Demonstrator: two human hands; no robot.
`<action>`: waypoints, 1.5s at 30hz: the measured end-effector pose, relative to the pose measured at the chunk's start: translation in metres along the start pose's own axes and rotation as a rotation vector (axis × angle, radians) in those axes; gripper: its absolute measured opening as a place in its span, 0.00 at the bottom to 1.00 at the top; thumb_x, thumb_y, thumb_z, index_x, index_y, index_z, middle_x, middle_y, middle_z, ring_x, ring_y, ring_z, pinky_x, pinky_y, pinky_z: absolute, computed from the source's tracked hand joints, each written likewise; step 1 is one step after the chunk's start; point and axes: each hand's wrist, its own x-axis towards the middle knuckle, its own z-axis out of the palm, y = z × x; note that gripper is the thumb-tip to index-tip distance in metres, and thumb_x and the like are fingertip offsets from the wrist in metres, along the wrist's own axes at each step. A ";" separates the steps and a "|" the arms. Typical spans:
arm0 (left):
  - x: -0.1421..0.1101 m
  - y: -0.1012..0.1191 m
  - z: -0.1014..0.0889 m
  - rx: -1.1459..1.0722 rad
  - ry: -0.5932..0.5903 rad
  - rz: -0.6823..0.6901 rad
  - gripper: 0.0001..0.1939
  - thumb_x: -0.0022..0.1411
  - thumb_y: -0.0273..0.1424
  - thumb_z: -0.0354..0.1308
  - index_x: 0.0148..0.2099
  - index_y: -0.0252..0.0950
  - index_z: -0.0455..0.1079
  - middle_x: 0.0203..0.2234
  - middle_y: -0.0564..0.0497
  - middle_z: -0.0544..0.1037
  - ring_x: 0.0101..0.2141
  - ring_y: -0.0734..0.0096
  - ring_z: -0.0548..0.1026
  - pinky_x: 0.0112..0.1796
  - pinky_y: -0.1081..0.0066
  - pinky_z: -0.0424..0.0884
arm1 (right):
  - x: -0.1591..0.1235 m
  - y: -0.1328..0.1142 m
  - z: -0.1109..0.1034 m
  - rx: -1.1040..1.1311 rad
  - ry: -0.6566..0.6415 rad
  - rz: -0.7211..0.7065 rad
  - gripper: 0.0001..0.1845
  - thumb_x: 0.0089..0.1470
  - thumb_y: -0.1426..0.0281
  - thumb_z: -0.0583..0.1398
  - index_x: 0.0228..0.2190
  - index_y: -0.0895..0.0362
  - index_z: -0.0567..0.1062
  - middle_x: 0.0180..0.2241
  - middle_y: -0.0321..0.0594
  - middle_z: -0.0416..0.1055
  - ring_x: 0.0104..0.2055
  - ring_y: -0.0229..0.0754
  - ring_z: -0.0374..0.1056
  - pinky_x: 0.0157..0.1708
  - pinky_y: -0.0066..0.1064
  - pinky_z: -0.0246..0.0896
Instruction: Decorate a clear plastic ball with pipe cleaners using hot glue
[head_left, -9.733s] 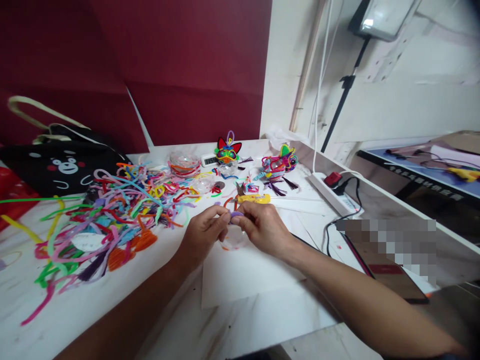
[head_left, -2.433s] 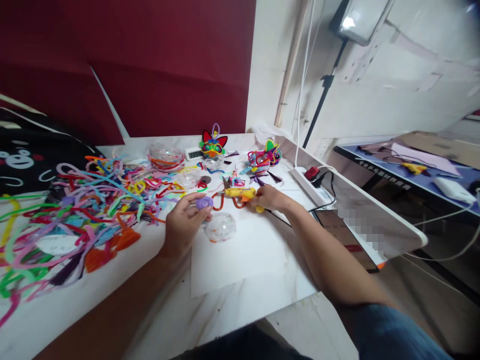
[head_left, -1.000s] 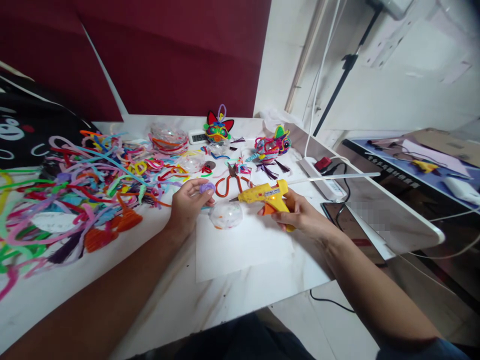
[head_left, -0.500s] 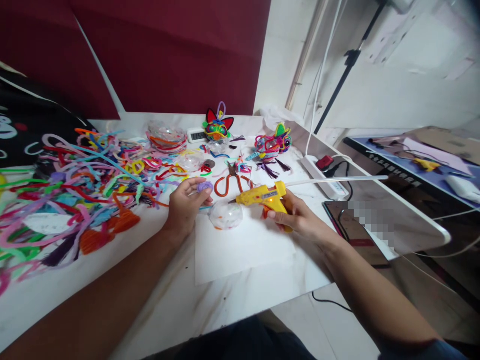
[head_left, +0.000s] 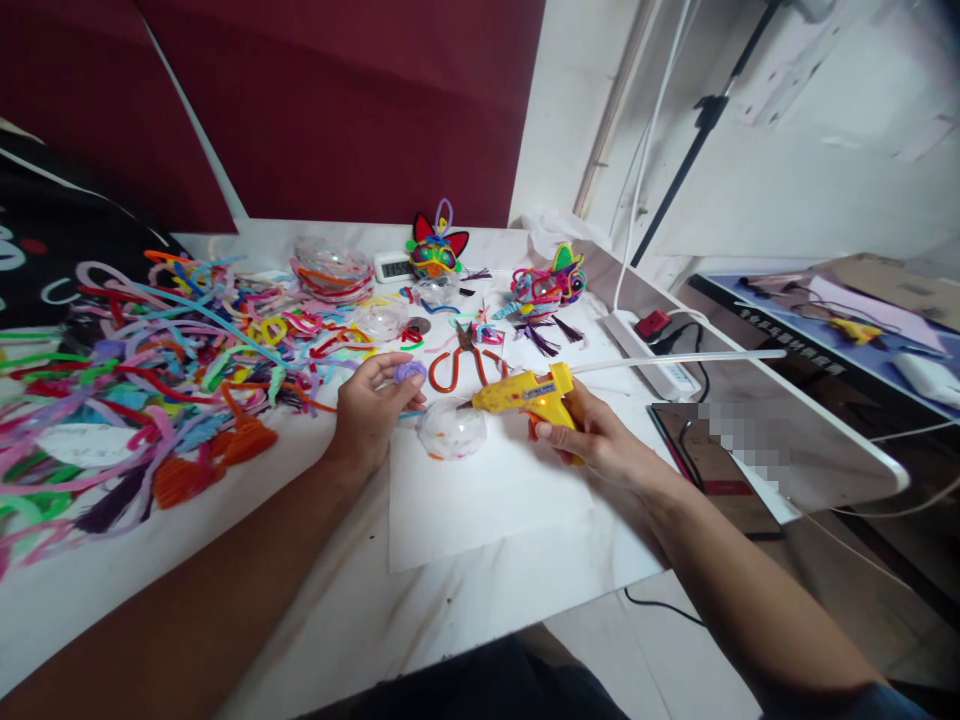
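My left hand [head_left: 369, 405] pinches a small purple coil of pipe cleaner [head_left: 410, 372] between thumb and fingers. In my right hand [head_left: 592, 428] is a yellow hot glue gun [head_left: 525, 391], its fingers wrapped round the handle at the orange trigger. A long clear glue stick [head_left: 682, 359] sticks out of the gun's back end. The nozzle points left, just over a clear plastic half-dome [head_left: 451, 432] that sits on a white sheet of paper [head_left: 487, 520]. Behind the gun lie pliers with orange handles [head_left: 466, 358], spread apart.
A heap of colourful pipe cleaners [head_left: 150, 370] covers the left side. Stacked clear domes [head_left: 331, 272], a digital timer [head_left: 391, 267] and two colourful pipe-cleaner figures [head_left: 436, 250] stand at the back. On the right are a power strip [head_left: 652, 360] and a dark flat device [head_left: 720, 480].
Earlier both hands worked the purple piece together. My right hand then took the glue gun off the pliers and brought it over the dome; in the last half second little has moved.
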 end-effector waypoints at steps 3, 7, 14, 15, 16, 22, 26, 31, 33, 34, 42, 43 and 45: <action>0.000 0.000 0.000 0.009 0.002 0.003 0.21 0.45 0.32 0.69 0.43 0.34 0.72 0.26 0.54 0.76 0.21 0.77 0.74 0.25 0.75 0.73 | 0.000 -0.001 0.000 -0.012 0.001 0.001 0.14 0.56 0.64 0.61 0.42 0.52 0.64 0.35 0.35 0.65 0.27 0.34 0.57 0.21 0.26 0.55; -0.001 0.000 0.000 0.020 0.010 0.009 0.22 0.45 0.33 0.69 0.43 0.33 0.72 0.27 0.54 0.76 0.21 0.77 0.74 0.25 0.75 0.73 | -0.001 0.001 0.001 -0.025 0.008 -0.012 0.14 0.57 0.65 0.61 0.43 0.52 0.63 0.36 0.36 0.65 0.28 0.35 0.58 0.22 0.26 0.56; 0.000 0.000 0.000 0.014 0.006 0.014 0.21 0.45 0.32 0.69 0.43 0.33 0.72 0.25 0.55 0.76 0.20 0.77 0.74 0.25 0.75 0.73 | -0.001 0.005 0.000 -0.046 0.012 -0.025 0.16 0.57 0.64 0.61 0.45 0.53 0.63 0.37 0.37 0.64 0.30 0.36 0.58 0.22 0.27 0.57; 0.000 -0.001 0.000 0.012 0.004 0.018 0.21 0.45 0.32 0.69 0.43 0.33 0.72 0.25 0.55 0.76 0.20 0.77 0.74 0.25 0.75 0.73 | 0.000 0.005 -0.001 -0.048 0.012 -0.025 0.16 0.57 0.64 0.61 0.45 0.52 0.63 0.36 0.37 0.64 0.30 0.36 0.58 0.22 0.27 0.57; 0.000 -0.001 0.000 0.010 0.001 0.021 0.21 0.45 0.32 0.69 0.43 0.33 0.72 0.25 0.55 0.76 0.20 0.77 0.74 0.25 0.75 0.73 | 0.000 0.005 -0.001 -0.052 0.013 -0.024 0.16 0.57 0.64 0.61 0.45 0.52 0.63 0.36 0.37 0.63 0.30 0.36 0.58 0.22 0.27 0.58; 0.001 -0.001 -0.001 0.026 0.002 0.023 0.21 0.46 0.31 0.69 0.43 0.33 0.72 0.27 0.54 0.76 0.21 0.77 0.74 0.25 0.75 0.74 | -0.001 0.004 0.000 -0.077 0.023 -0.037 0.16 0.57 0.64 0.60 0.45 0.52 0.63 0.36 0.37 0.63 0.31 0.37 0.57 0.24 0.28 0.58; 0.001 -0.001 0.000 0.030 0.021 0.024 0.21 0.45 0.31 0.69 0.43 0.33 0.72 0.29 0.54 0.76 0.21 0.77 0.74 0.25 0.75 0.74 | -0.001 0.004 0.000 -0.083 0.026 -0.044 0.16 0.58 0.64 0.60 0.46 0.52 0.63 0.38 0.39 0.64 0.32 0.38 0.58 0.24 0.29 0.57; 0.000 -0.001 0.000 0.021 0.021 0.026 0.21 0.45 0.31 0.69 0.43 0.33 0.72 0.30 0.54 0.76 0.21 0.79 0.74 0.25 0.76 0.74 | 0.000 0.005 0.000 -0.082 0.020 -0.047 0.16 0.58 0.64 0.60 0.46 0.53 0.62 0.37 0.38 0.63 0.31 0.37 0.57 0.25 0.29 0.57; 0.001 -0.001 0.001 0.024 0.019 0.029 0.21 0.45 0.31 0.69 0.43 0.33 0.72 0.30 0.54 0.76 0.21 0.79 0.74 0.25 0.76 0.74 | 0.000 0.005 0.000 -0.083 0.023 -0.051 0.16 0.58 0.65 0.60 0.46 0.53 0.62 0.37 0.38 0.63 0.31 0.37 0.57 0.25 0.29 0.57; 0.001 -0.001 0.001 0.027 0.021 0.029 0.21 0.45 0.31 0.69 0.43 0.33 0.73 0.30 0.54 0.76 0.21 0.78 0.74 0.25 0.76 0.74 | 0.000 0.005 0.000 -0.084 0.025 -0.050 0.16 0.58 0.65 0.60 0.46 0.53 0.62 0.37 0.38 0.63 0.31 0.37 0.57 0.25 0.29 0.57; 0.001 0.000 0.000 0.032 0.026 0.021 0.21 0.44 0.31 0.69 0.43 0.33 0.73 0.30 0.53 0.76 0.21 0.78 0.74 0.25 0.76 0.74 | -0.002 0.004 0.000 -0.096 0.035 -0.024 0.16 0.58 0.65 0.59 0.46 0.54 0.62 0.37 0.38 0.63 0.30 0.37 0.56 0.25 0.30 0.56; 0.001 0.000 0.000 0.031 0.025 0.020 0.21 0.45 0.31 0.69 0.43 0.33 0.73 0.30 0.53 0.76 0.21 0.78 0.74 0.25 0.76 0.74 | -0.003 0.004 0.000 -0.103 0.036 -0.023 0.16 0.58 0.65 0.59 0.46 0.54 0.63 0.36 0.37 0.63 0.30 0.37 0.56 0.25 0.30 0.56; 0.001 -0.001 0.001 0.029 0.025 0.019 0.21 0.45 0.31 0.69 0.43 0.33 0.73 0.30 0.53 0.76 0.21 0.78 0.74 0.25 0.76 0.74 | -0.003 0.004 0.000 -0.118 0.039 -0.032 0.15 0.58 0.65 0.59 0.46 0.54 0.63 0.36 0.37 0.62 0.31 0.37 0.56 0.25 0.30 0.57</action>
